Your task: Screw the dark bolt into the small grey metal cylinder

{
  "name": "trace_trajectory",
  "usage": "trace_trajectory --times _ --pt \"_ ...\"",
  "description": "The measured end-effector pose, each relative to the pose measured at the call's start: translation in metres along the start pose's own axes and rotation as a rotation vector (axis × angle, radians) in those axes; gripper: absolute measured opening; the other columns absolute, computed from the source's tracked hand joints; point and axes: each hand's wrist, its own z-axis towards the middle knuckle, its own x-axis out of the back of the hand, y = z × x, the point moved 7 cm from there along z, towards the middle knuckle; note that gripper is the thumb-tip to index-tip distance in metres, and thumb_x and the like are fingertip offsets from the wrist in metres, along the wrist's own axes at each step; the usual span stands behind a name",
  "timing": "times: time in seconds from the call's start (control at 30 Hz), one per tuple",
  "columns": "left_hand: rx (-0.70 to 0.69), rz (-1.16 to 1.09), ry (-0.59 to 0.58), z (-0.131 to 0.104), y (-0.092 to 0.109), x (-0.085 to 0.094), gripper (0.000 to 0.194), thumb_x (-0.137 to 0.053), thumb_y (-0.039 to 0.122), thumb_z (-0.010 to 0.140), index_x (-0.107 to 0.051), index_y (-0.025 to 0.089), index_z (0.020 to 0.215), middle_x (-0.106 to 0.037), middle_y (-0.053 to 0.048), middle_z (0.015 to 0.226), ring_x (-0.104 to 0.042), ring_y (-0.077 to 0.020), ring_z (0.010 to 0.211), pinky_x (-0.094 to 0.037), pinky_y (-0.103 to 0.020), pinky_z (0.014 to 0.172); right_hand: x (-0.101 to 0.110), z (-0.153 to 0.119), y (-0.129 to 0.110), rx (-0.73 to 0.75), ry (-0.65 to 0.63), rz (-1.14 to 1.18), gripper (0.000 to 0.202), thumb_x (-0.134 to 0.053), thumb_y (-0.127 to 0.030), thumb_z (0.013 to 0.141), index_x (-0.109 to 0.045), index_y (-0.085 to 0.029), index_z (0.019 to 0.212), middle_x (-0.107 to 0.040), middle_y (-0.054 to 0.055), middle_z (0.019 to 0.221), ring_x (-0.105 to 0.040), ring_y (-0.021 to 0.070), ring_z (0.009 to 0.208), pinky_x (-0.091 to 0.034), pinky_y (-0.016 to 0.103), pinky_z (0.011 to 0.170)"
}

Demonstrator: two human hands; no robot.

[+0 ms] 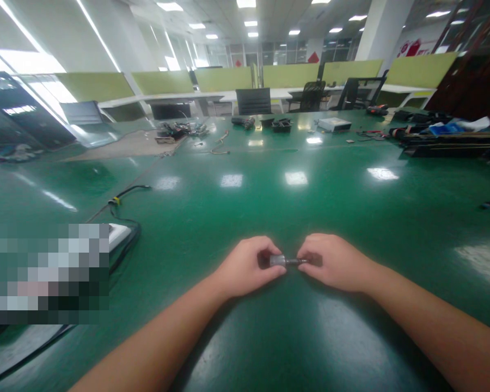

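Observation:
My left hand [251, 267] pinches a small silvery metal cylinder [277, 261] between thumb and fingers. From the cylinder's right end a thin dark metal shaft [293, 262] runs straight across to my right hand [330, 261], whose thumb and fingertips close on its far end. The piece lies level, a short gap of shaft showing between the hands. Its exact kind I cannot make out, and both its ends are partly hidden by fingers. Both hands are low over the glossy green tabletop [212, 218], near the middle of the view.
At the left, a pale device [120, 234], mostly pixelated, lies beside a black cable [133, 188]. Along the far side are a tangle of parts [179, 130], black parts [281, 125], a silver box [334, 125] and a dark pile [445, 136]. Chairs [253, 100] stand beyond.

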Motion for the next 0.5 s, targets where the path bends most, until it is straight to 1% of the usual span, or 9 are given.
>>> trace_trajectory --times 0.5 --pt "-0.007 -0.009 0.0 -0.0004 0.0001 0.0008 0.017 -0.075 0.03 0.08 -0.069 0.018 0.091 -0.07 -0.003 0.087 -0.063 -0.0173 0.078 -0.049 -0.027 0.071 0.004 -0.0005 0.0065 -0.039 -0.037 0.03 0.004 -0.073 -0.021 0.081 -0.073 -0.02 0.084 -0.065 0.0 0.076 -0.056 0.0135 0.069 -0.039 0.026 0.063"
